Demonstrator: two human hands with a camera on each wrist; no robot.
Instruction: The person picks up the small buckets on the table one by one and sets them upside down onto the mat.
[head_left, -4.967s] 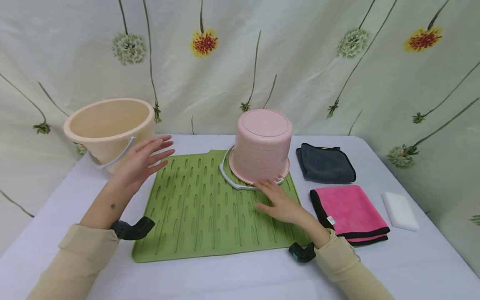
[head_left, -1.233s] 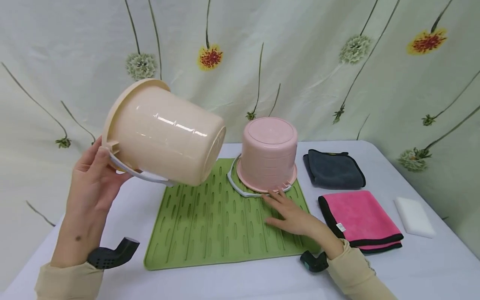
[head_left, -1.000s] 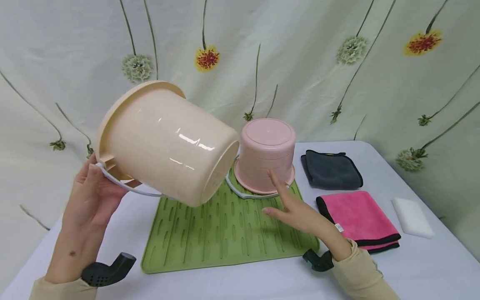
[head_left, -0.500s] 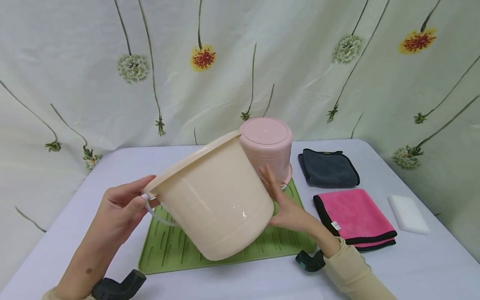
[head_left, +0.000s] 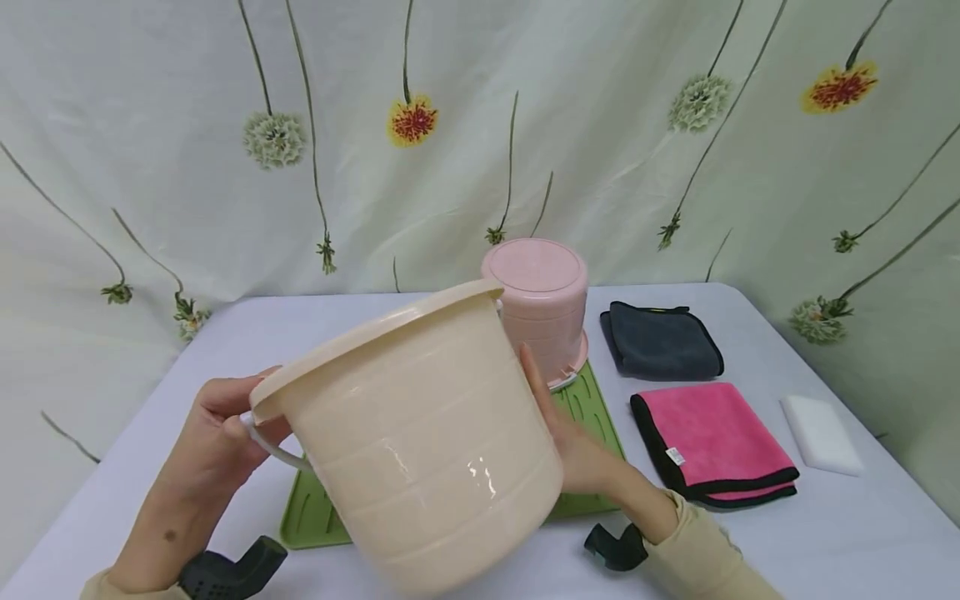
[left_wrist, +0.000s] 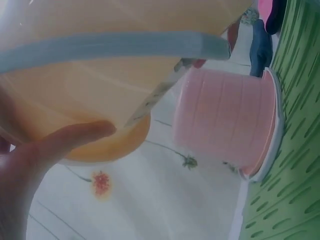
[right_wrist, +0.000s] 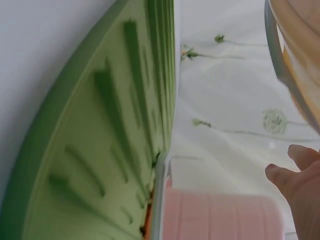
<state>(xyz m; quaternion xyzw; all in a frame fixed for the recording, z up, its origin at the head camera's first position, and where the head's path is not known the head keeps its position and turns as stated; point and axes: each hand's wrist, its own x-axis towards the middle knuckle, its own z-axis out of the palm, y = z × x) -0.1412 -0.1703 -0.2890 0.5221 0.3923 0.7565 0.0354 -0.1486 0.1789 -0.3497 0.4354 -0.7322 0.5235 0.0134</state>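
Observation:
A cream-coloured plastic bucket is held tilted in the air over the green ridged mat. My left hand pinches its rim at the left, near the grey handle; the thumb shows in the left wrist view. At the bucket's right side is my right hand, its visible finger straight along the wall and the other fingers partly hidden. Behind, an upside-down pink bucket stands on the mat.
Right of the mat lie a folded dark grey cloth, a folded pink cloth with black edging, and a white block. A flower-patterned curtain hangs behind the white-covered table.
The cream bucket, earlier upright at the left, has been lifted by the left hand, moved right and down, and tilted towards the front. The right hand has left the pink bucket for the cream one.

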